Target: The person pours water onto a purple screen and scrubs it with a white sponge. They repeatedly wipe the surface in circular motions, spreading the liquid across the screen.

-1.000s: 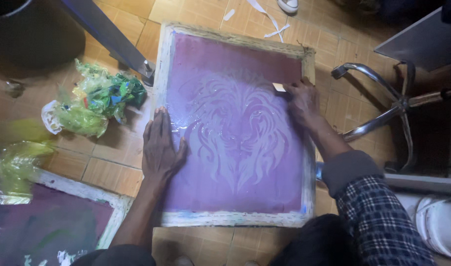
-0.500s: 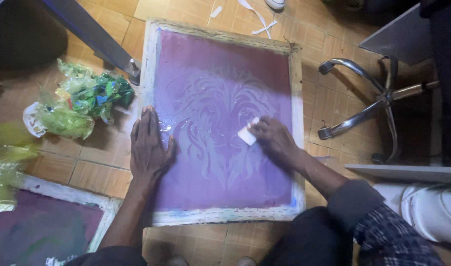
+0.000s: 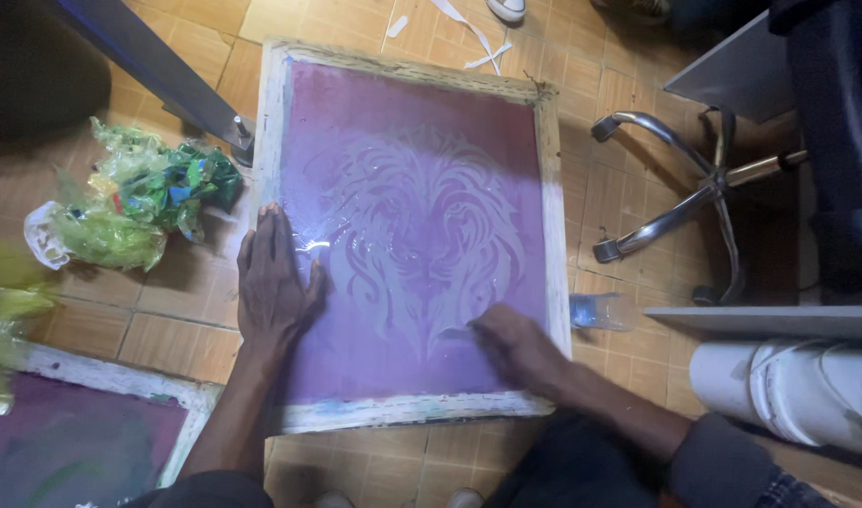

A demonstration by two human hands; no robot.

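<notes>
Two hands point(image 3: 278, 282) on purple screen point(image 3: 412, 160), tiled floor point(image 3: 167, 320)

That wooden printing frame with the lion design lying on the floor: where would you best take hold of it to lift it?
Probably by the bare wooden side rails of the screen printing frame, one hand from each side. It lies flat on the tiled floor, so fingers must hook under the outer edges. The purple mesh looks wet and thin. The left hand already rests beside the left rail.
</notes>
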